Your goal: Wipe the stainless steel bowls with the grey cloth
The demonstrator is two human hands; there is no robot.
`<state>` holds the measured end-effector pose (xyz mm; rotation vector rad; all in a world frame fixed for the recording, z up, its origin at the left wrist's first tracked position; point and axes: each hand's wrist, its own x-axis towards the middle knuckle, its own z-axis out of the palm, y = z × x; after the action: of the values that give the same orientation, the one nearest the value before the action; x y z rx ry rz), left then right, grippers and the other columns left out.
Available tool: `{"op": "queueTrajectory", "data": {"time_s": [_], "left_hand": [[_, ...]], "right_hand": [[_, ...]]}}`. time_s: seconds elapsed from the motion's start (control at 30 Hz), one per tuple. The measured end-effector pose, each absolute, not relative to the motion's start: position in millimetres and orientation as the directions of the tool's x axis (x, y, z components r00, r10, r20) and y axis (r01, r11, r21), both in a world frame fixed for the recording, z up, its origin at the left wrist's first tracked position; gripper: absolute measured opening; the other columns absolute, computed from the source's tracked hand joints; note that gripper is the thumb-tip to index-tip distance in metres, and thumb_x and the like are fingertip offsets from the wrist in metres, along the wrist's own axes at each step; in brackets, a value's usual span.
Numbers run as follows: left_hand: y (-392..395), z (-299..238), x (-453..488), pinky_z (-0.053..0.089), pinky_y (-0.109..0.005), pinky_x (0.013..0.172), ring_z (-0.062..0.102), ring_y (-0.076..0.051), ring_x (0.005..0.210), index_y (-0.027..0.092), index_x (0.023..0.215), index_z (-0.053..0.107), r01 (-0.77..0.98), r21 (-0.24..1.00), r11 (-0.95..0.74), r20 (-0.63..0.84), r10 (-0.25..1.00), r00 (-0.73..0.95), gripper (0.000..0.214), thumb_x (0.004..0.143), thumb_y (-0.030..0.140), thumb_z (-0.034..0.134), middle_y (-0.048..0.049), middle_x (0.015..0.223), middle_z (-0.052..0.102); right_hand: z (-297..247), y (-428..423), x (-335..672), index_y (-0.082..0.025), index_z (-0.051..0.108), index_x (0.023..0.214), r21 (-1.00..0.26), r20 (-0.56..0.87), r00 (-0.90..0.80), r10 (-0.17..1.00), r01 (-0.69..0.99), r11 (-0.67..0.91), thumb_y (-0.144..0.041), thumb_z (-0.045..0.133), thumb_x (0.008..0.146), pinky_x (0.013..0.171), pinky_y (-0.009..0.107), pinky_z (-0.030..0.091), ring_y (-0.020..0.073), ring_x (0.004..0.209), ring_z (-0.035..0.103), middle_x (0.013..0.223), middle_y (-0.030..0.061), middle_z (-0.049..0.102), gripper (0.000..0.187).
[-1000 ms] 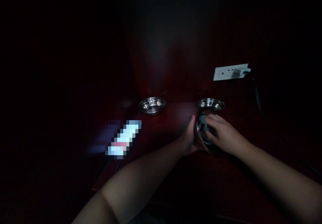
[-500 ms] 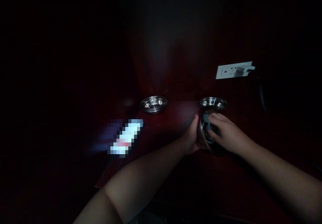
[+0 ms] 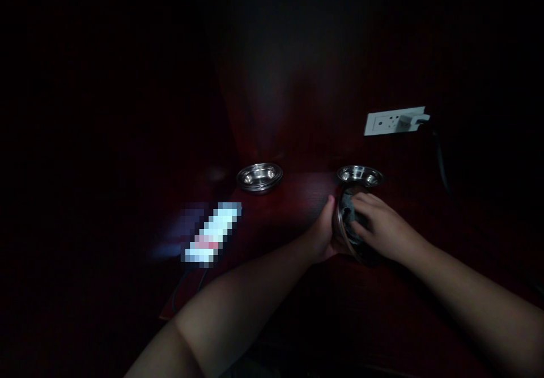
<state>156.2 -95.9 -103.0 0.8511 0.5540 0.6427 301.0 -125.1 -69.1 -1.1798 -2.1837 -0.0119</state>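
Note:
My left hand (image 3: 326, 233) grips a round metal bowl (image 3: 341, 228) by its left side, thumb up along the wall. The bowl is tipped on edge, its opening toward the right. My right hand (image 3: 376, 222) is closed on a dark grey-green cloth (image 3: 349, 207) and presses it against the inside of the bowl. Shadow hides the lower part of the bowl and some of the right fingertips. Just behind stands another shiny metal bowl (image 3: 360, 175), upright on the dark red table.
A stack of metal bowls (image 3: 259, 178) stands at the back left of the table (image 3: 293, 208). Nearer lies a lit, pixelated phone-shaped screen (image 3: 215, 233) with a cable. A white wall socket (image 3: 393, 121) with a plug and black cord (image 3: 441, 160) is at the right.
Both hands stay almost in place on the tilted bowl, with only a very slight shift of the bowl and cloth. The other bowls have not moved.

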Motion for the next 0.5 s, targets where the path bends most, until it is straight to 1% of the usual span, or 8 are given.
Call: {"op": "queueTrajectory", "data": {"time_s": [0.2,0.37,0.5], "left_hand": [[-96.6,-99.8,157.4,0.045,-0.057,0.093,0.065,-0.03,0.1,0.015,0.127,0.058,-0.305,0.801,0.515,-0.21,0.719,0.662,0.086,0.087,0.073,0.009,-0.0166,0.11,0.069],[-98.7,-95.2,156.8,0.046,-0.056,0.092,0.065,-0.03,0.1,0.016,0.126,0.059,-0.345,0.796,0.497,-0.193,0.749,0.634,0.083,0.089,0.071,0.009,-0.0159,0.111,0.07],[-97.8,-96.1,155.9,0.048,-0.055,0.089,0.067,-0.029,0.092,0.016,0.123,0.061,-0.354,0.798,0.487,-0.186,0.758,0.625,0.083,0.088,0.073,0.012,-0.0154,0.107,0.071]], "right_hand": [[-69.9,-124.5,302.1,-0.021,0.057,0.088,-0.247,0.517,-0.392,0.761,0.783,0.571,-0.014,0.052,0.078,0.083,0.046,0.048,0.0282,0.093,0.056,0.097,0.0102,0.062,0.013],[-69.9,-123.6,304.2,-0.02,0.057,0.086,-0.214,0.46,-0.432,0.776,0.794,0.568,-0.014,0.054,0.079,0.082,0.045,0.048,0.0274,0.09,0.057,0.092,0.0092,0.063,0.01],[-68.9,-124.8,304.7,-0.021,0.055,0.079,-0.253,0.43,-0.466,0.773,0.76,0.599,-0.013,0.054,0.077,0.082,0.04,0.048,0.0242,0.086,0.059,0.088,0.007,0.063,0.009]]}}
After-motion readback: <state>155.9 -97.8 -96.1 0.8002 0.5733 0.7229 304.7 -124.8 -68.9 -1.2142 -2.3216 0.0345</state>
